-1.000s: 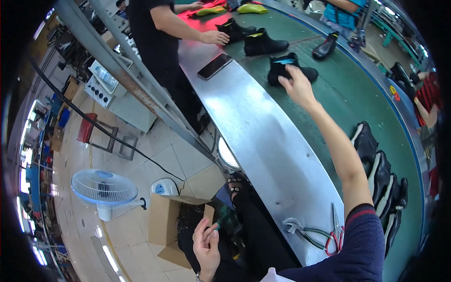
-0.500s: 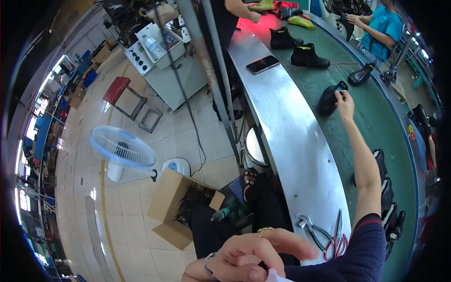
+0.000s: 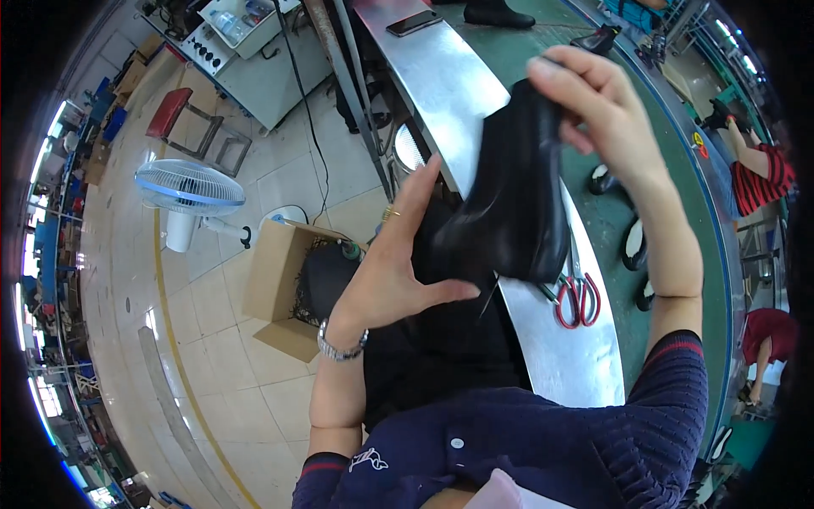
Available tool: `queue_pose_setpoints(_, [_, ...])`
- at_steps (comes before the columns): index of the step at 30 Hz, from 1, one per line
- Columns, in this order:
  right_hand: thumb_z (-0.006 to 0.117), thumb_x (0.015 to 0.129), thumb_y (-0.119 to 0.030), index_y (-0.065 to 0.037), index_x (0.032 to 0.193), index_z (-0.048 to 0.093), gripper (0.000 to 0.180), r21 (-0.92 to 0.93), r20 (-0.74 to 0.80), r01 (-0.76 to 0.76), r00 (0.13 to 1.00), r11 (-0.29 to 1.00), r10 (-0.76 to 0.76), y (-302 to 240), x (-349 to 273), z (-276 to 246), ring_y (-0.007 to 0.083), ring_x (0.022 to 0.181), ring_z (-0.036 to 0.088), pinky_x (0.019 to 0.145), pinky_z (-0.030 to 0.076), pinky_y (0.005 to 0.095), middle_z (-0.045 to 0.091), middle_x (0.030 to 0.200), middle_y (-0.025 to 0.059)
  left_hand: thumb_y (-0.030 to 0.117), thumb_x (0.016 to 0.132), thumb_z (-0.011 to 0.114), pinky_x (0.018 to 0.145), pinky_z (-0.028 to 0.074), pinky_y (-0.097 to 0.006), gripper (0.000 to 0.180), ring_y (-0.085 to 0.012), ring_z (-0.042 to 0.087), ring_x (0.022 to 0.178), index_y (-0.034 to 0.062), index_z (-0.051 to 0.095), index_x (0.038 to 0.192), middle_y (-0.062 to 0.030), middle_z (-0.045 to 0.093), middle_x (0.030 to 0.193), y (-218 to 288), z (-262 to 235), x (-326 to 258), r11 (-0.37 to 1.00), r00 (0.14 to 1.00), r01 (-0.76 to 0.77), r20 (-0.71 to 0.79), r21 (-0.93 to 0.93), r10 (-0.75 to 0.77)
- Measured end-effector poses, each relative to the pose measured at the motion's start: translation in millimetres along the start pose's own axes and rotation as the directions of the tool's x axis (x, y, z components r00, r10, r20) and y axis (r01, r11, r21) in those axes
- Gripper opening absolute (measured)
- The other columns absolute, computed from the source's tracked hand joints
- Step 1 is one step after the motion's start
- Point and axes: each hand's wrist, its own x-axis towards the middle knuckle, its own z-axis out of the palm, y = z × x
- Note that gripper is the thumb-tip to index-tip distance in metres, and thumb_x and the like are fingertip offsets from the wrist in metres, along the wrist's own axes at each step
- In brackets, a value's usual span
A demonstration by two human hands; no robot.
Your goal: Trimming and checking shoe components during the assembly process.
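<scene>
**A:** Your right hand [image 3: 606,127] has the black ankle boot [image 3: 517,191] pinched at its upper end, fingers wrapped over the top edge, and it hangs in the air above the near edge of the steel bench [image 3: 458,93], toe end lowest. Your left hand [image 3: 398,263] is flat and spread, palm against the boot's side, supporting rather than gripping it.

**B:** So which step would you call this?

**A:** I'd judge you have the boot up in front of you for handling or inspection, with the left hand steadying it. If you turn it over, the left hand would need to close on the lower part before the right lets go, since the right alone carries the weight now.

**B:** And what's around you?

**A:** Red-handled scissors [image 3: 578,297] lie on the steel strip just beside the boot's lower end. Beyond the strip runs a green conveyor belt [image 3: 610,229] with more dark shoes [image 3: 634,246] resting on it. A phone [image 3: 414,22] sits further up the bench, well apart from you. On the tiled floor to your left stand an open cardboard box [image 3: 280,280] and a white-and-blue floor fan [image 3: 188,191]. Another person in a red striped top [image 3: 759,174] works on the far side of the belt
</scene>
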Motion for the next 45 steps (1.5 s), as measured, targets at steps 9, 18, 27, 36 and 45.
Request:
queue_pose_setpoints(9, [0.056,0.098,-0.026,0.000,0.113,0.063,0.031,0.316,0.242,-0.115,0.970,0.942,0.037,38.8,-38.8,97.2,0.0046,0.056,0.055,0.051,0.044,0.0190,0.061,0.078,0.0006,0.002,0.063,0.082,0.114,0.025,-0.034,0.116,-0.0210,0.030,0.141,0.0037,0.008,0.153,-0.0123,0.026,0.156,-68.8,46.8,-103.9,0.818,0.974,0.148,-0.060,-0.556,-0.217])
queue_pose_setpoints(18, [0.066,0.089,-0.020,-0.002,0.127,0.056,0.044,-0.738,-0.162,-0.227,0.974,0.636,0.159,194.2,-125.9,74.4,0.0360,0.108,0.057,0.093,0.046,0.0421,0.059,0.114,0.0219,0.005,0.061,0.086,0.113,0.027,-0.033,0.122,-0.0197,0.033,0.139,0.0061,0.007,0.154,-0.0107,0.028,0.155,-87.2,39.1,-145.9,0.875,0.927,0.170,-0.229,-0.454,-0.298])
queue_pose_setpoints(27, [0.065,0.088,-0.025,-0.005,0.131,0.053,0.049,-0.818,-0.225,-0.346,0.928,0.460,0.298,212.0,-184.6,57.0,0.0336,0.103,0.055,0.088,0.045,0.0431,0.055,0.108,0.0187,0.040,0.093,0.061,0.093,0.049,-0.035,0.057,-0.0196,0.060,0.108,0.0008,0.048,0.133,-0.0107,0.061,0.122,-102.3,-7.3,-192.5,0.294,0.611,0.197,-0.117,-0.935,-0.783])
queue_pose_setpoints(36, [0.066,0.085,-0.019,-0.004,0.123,0.056,0.042,0.355,-0.021,-0.716,0.637,0.601,0.771,150.1,-128.6,73.6,0.0093,0.074,0.057,0.061,0.038,0.0206,0.059,0.090,0.0027,0.046,0.095,0.057,0.084,0.051,-0.028,0.054,-0.0126,0.063,0.094,0.0030,0.054,0.128,-0.0060,0.064,0.113,-95.7,-26.1,-123.2,0.225,0.549,0.376,0.020,-0.899,-0.836])
queue_pose_setpoints(45, [0.061,0.091,-0.015,-0.007,0.148,0.030,0.065,0.204,0.556,-0.784,0.586,0.586,0.590,65.4,-44.2,140.5,0.0188,0.075,0.068,0.050,0.047,0.0183,0.068,0.101,0.0198,0.034,0.097,0.054,0.101,0.040,-0.034,0.056,-0.0278,0.053,0.120,-0.0012,0.042,0.138,-0.0179,0.050,0.135,-107.0,-21.7,-100.6,0.761,0.651,0.518,-0.398,-0.390,-0.646])
